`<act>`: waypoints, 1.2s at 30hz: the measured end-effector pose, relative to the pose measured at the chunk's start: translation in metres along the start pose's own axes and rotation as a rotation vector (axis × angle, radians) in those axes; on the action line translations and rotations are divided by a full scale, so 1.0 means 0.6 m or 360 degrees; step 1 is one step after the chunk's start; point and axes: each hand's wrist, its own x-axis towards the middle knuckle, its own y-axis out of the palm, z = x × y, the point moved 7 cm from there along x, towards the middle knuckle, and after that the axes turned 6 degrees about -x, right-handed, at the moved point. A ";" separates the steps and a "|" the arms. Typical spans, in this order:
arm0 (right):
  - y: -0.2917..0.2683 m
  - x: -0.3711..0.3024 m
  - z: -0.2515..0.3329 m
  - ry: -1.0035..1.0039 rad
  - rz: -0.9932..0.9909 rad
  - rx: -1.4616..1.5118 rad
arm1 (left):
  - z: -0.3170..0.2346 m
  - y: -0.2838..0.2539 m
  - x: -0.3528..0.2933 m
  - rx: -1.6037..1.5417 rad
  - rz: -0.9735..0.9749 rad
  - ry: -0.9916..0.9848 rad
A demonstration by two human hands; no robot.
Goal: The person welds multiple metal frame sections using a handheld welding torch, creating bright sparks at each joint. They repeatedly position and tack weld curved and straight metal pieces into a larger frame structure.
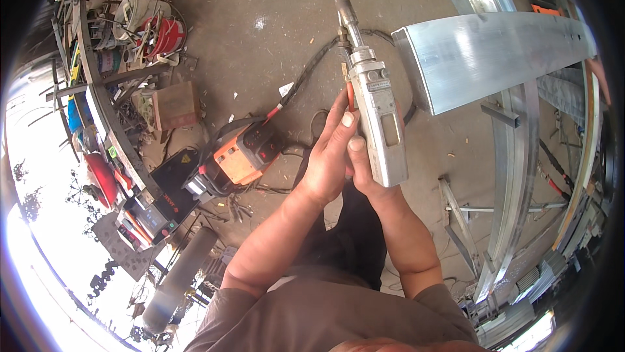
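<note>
A long silver welding gun (383, 114) is held out before me, its thin nozzle (345, 10) aimed away at the upper middle. My right hand (368, 175) is closed round the gun's body, with the thumb on its near left side and the other fingers hidden beneath it. Against the gun's left side, my left hand (324, 166) is closed by an orange tube (350, 95) that runs along the gun; most of its fingertips are hidden. A squared aluminium beam (495, 56) lies just right of the gun, apart from it.
An orange and black machine (241, 153) stands on the floor at left, with a black cable (306, 75) curving toward the gun. A cluttered rack (97, 101) lines the left side. Metal frames (511, 176) stand at right. A grey cylinder (179, 280) is at lower left.
</note>
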 end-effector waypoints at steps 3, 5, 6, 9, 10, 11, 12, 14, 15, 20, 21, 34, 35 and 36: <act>0.003 0.000 -0.003 0.0032 0.0053 -0.0026 | -0.002 -0.001 -0.001 -0.0001 0.0019 -0.0004; 0.003 -0.001 0.000 -0.0003 0.0026 -0.0038 | -0.004 0.000 -0.001 -0.0003 0.0031 -0.0001; 0.003 -0.002 0.000 -0.0011 0.0009 -0.0036 | -0.005 0.000 0.000 -0.0003 0.0033 0.0003; 0.007 -0.003 -0.005 0.0040 0.0022 0.0018 | -0.008 -0.001 0.003 -0.0018 0.0022 0.0025; 0.007 -0.004 -0.005 0.0015 0.0012 0.0004 | -0.009 0.000 0.003 -0.0025 0.0031 0.0026; 0.007 -0.003 -0.006 0.0009 -0.0002 0.0007 | -0.009 0.000 0.004 -0.0017 0.0016 0.0025; 0.007 -0.002 -0.007 0.0008 0.0009 0.0004 | -0.009 0.000 0.004 -0.0010 0.0019 0.0018; 0.007 0.000 -0.006 -0.0043 0.0028 -0.0046 | -0.010 0.001 0.004 0.0007 0.0023 -0.0002; 0.007 0.002 -0.003 -0.0091 0.0038 -0.0051 | -0.009 0.002 0.004 0.0017 0.0025 -0.0015; 0.005 0.008 -0.001 -0.0010 0.0026 0.0031 | -0.008 0.003 0.005 0.0006 -0.0026 -0.0046; 0.005 0.009 0.000 0.0010 0.0029 0.0077 | -0.008 0.003 0.005 -0.0006 -0.0044 -0.0033; 0.007 0.019 0.010 -0.0011 -0.0028 0.0096 | -0.012 0.000 0.005 0.0045 -0.0038 -0.0026; 0.008 0.019 0.011 -0.0020 -0.0017 0.0077 | -0.012 0.001 0.005 0.0052 -0.0037 -0.0033; 0.008 0.019 0.012 -0.0036 -0.0011 0.0073 | -0.012 0.001 0.005 0.0045 -0.0034 -0.0037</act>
